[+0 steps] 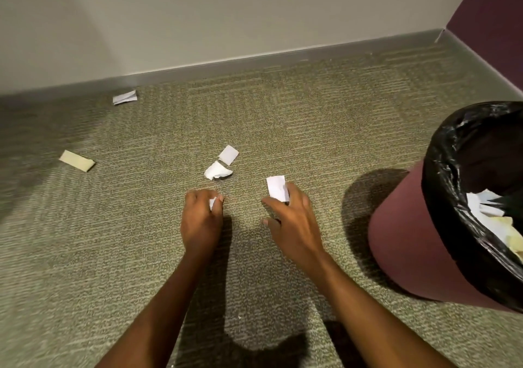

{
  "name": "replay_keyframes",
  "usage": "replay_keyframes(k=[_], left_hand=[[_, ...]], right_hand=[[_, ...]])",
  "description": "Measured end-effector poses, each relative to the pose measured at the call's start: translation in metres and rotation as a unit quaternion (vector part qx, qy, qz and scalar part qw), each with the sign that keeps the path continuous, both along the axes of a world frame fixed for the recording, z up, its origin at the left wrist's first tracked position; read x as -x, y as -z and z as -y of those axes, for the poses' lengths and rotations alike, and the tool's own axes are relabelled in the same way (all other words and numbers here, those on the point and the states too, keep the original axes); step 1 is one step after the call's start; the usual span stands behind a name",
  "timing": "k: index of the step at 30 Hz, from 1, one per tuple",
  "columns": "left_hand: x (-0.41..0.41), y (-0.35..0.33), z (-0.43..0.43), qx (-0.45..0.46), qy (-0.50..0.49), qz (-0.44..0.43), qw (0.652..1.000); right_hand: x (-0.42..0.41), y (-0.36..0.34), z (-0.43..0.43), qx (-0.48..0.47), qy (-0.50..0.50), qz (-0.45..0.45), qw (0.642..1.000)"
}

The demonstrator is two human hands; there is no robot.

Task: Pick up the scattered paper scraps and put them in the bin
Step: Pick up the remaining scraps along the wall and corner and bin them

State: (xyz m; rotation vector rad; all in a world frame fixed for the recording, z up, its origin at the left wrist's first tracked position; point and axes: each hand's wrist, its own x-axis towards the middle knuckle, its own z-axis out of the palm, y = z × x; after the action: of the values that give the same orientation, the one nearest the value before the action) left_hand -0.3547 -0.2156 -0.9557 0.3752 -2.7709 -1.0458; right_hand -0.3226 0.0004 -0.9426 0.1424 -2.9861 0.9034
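The left hand (pixel 199 220) is held low over the carpet (pixel 311 118), its fingers curled around a small white scrap (pixel 212 202) of which only an edge is seen. A flat white scrap (pixel 277 188) is pinched in the fingers of the right hand (pixel 288 226), with most of the paper standing clear above the fingertips.

Just beyond the left hand, a crumpled white scrap (pixel 218 171) and a square white scrap (pixel 228 154) are found on the carpet, touching or nearly touching. A yellowish strip (pixel 77 160) lies well apart to the left, and a folded white piece (pixel 125 97) rests close against the baseboard (pixel 254 62) at the foot of the pale wall (pixel 198 14).

The bin (pixel 410 240), maroon and lined with a black bag (pixel 441 169) folded over its rim, stands to the right of the right hand, near the corner where a purple wall (pixel 495 14) meets the pale one. White and yellowish scraps (pixel 486 206) are seen inside it. A bare stretch of carpet is left between the right hand and the bin's side, and a wider one between the central scraps and the baseboard.
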Motion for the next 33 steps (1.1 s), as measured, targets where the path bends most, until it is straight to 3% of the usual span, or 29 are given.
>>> replay_keyframes(k=[5, 11, 17, 23, 28, 33], left_hand=[[0.003, 0.001, 0.013, -0.041, 0.008, -0.026, 0.999], [0.028, -0.018, 0.007, -0.025, 0.010, -0.075, 0.997], [0.075, -0.016, 0.000, 0.063, -0.003, 0.011, 0.998], [0.083, 0.003, 0.000, 0.143, 0.031, 0.066, 0.987], [0.084, 0.004, 0.002, 0.082, 0.011, 0.014, 0.996], [0.105, -0.005, -0.011, 0.037, 0.077, -0.007, 0.996]], right_hand=[[0.019, 0.002, 0.010, -0.080, -0.006, 0.022, 0.997], [0.019, 0.008, 0.006, -0.088, 0.027, -0.084, 0.992], [0.032, 0.009, 0.006, -0.119, 0.047, -0.087, 0.988], [0.037, 0.013, 0.007, -0.070, 0.035, -0.099, 0.992], [0.027, 0.035, 0.005, -0.056, 0.055, -0.120, 0.990], [0.022, 0.043, 0.006, -0.054, 0.059, -0.142, 0.987]])
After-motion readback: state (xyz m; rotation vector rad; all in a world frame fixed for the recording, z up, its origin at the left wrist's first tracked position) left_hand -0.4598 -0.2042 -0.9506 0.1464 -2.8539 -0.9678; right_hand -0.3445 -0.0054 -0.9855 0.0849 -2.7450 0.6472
